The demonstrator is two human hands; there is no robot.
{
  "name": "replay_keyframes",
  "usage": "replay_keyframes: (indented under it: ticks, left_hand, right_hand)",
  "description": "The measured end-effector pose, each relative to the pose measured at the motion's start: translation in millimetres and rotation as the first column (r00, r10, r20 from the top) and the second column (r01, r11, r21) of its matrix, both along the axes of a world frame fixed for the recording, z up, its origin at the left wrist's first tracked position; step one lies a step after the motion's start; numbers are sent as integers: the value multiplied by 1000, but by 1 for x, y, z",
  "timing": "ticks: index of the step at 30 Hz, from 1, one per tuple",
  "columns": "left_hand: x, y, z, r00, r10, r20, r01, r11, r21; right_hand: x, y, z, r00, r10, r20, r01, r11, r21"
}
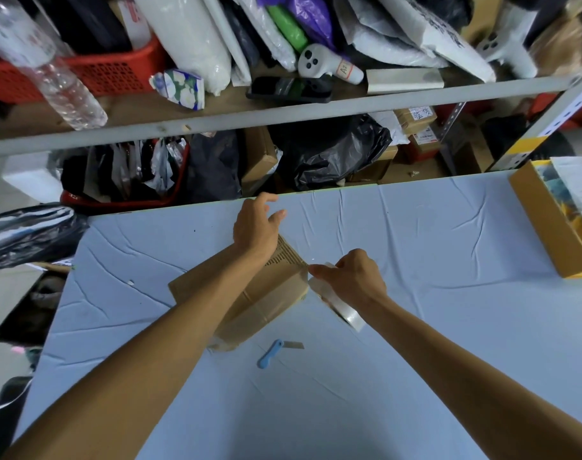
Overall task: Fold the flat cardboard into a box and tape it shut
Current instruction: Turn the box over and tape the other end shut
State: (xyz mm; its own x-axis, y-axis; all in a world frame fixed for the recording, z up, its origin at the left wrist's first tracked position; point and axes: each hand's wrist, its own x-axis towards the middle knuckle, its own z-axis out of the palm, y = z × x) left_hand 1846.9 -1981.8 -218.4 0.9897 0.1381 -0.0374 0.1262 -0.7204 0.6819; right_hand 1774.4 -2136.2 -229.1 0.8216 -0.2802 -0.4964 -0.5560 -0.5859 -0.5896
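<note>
1. Here's the cardboard box (272, 292), folded up and lying on the blue-covered table (449, 310), about the middle of it, turned at an angle to the table's edge.
2. The left hand (256, 225) is out over the far end of the box, with the forearm crossing above the cardboard. The fingers are spread and loosely bent and grip nothing; whether the wrist actually rests on the box is hard to tell from this angle.
3. The right hand (352, 277) is right at the box's right corner, fingers curled round a roll of clear tape (344, 310), which hangs just below the palm.
4. The thumb and fingertips of that hand come together at the corner edge, where a glossy strip seems to run from the roll onto the cardboard.
5. A shiny band of tape lies across the near face of the box.
6. Just in front of the box, on the cloth, lies a blue utility knife (272, 352) with its blade out, apart from both hands.
7. On the right edge of the table sits an open yellow carton (545, 227), well away from the work.
8. Behind the table there's a crowded shelf (283, 114): a red basket (113, 74), a clear plastic bottle (60, 78) and bags.
</note>
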Motion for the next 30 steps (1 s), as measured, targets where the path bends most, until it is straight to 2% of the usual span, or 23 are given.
replay_keyframes:
  ticks: [2, 3, 5, 7, 13, 16, 19, 21, 24, 25, 30]
  left_hand:
    - [-13, 11, 7, 971, -204, 122, 204, 979, 17]
    - [-18, 19, 12, 932, -351, 91, 351, 936, 25]
    - [-30, 31, 19, 800, -593, -93, 600, 792, 114]
    - [-39, 38, 20, 713, -676, -187, 700, 671, 245]
    - [-35, 31, 23, 690, -703, -173, 698, 584, 414]
    - [-24, 35, 25, 700, -705, -115, 674, 599, 433]
    - [-15, 41, 20, 704, -699, -124, 676, 608, 416]
    - [-11, 41, 15, 694, -706, -139, 691, 600, 404]
    - [-7, 36, 9, 672, -724, -156, 710, 569, 414]
    - [-6, 35, 8, 669, -726, -160, 712, 564, 419]
    - [-4, 41, 3, 664, -722, -194, 717, 541, 440]
  right_hand:
    - [0, 0, 1, 1000, -2, -9, 2, 1000, 11]
    - [0, -1, 1, 1000, -4, -10, 4, 1000, 17]
    - [0, -3, 1, 1000, -10, -8, 10, 1000, 27]
    - [-1, -3, 3, 1000, -9, -1, 9, 999, 41]
    - [-3, -2, 10, 1000, 4, 13, -5, 998, 59]
    - [-3, -6, 11, 995, -18, 100, 2, 987, 158]
    - [-5, -7, 9, 988, -6, 154, -40, 955, 292]
    - [-4, -8, 4, 995, 26, 92, -50, 962, 269]
    - [-6, -12, -3, 990, 111, -86, -100, 987, 129]
    - [-7, -14, -4, 987, 121, -107, -105, 984, 144]
    - [-16, -19, 6, 995, 90, 38, -97, 922, 374]
